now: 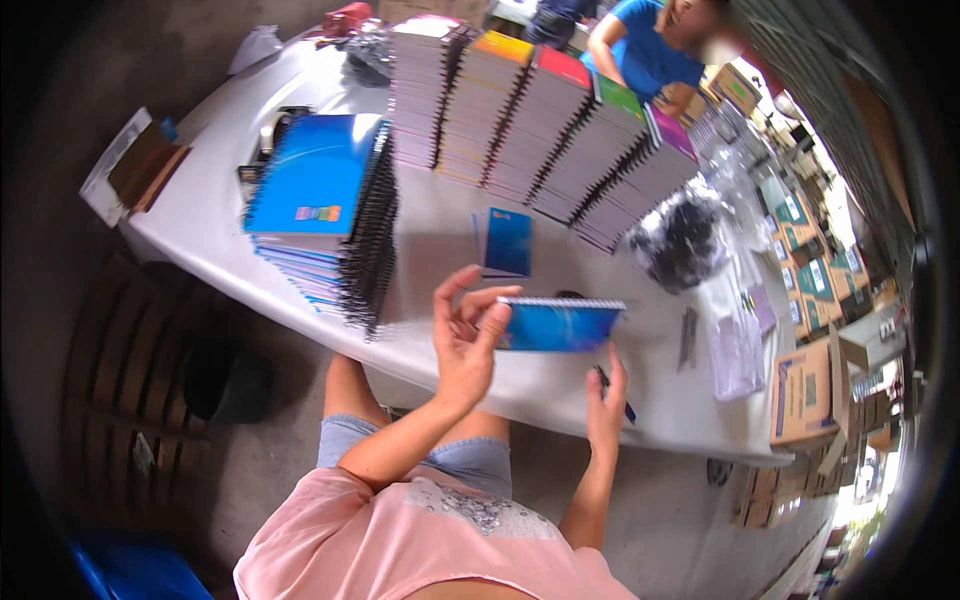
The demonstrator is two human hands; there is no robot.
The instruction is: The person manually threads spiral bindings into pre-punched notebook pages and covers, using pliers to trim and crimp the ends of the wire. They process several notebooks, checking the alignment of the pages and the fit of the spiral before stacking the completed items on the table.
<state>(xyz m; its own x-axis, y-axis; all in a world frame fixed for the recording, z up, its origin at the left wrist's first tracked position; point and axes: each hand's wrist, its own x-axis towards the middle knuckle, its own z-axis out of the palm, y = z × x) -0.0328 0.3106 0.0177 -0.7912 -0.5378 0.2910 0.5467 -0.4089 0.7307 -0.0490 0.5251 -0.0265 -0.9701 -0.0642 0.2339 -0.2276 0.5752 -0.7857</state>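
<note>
My left hand (468, 345) pinches the left end of a small blue spiral notebook (565, 328), held tilted above the table with its white coil along the top edge. My right hand (606, 405) is just below the notebook's right end, the index finger stretched up to its corner. A slim dark tool (630, 412) with a blue end lies across the right palm; its kind is not clear. Beyond the held notebook, another small blue notebook (508, 242) rests on the table. To the left stands a stack of larger blue spiral notebooks (315, 180), black coils facing right.
Tall notebook stacks (560, 125) with differently coloured covers line the far side of the white table (420, 290). Crumpled clear and black plastic (685, 240) sits at right, near a purple packet (738, 355). Cardboard boxes (805, 395) stand beyond the right edge. A person in blue (650, 45) is opposite.
</note>
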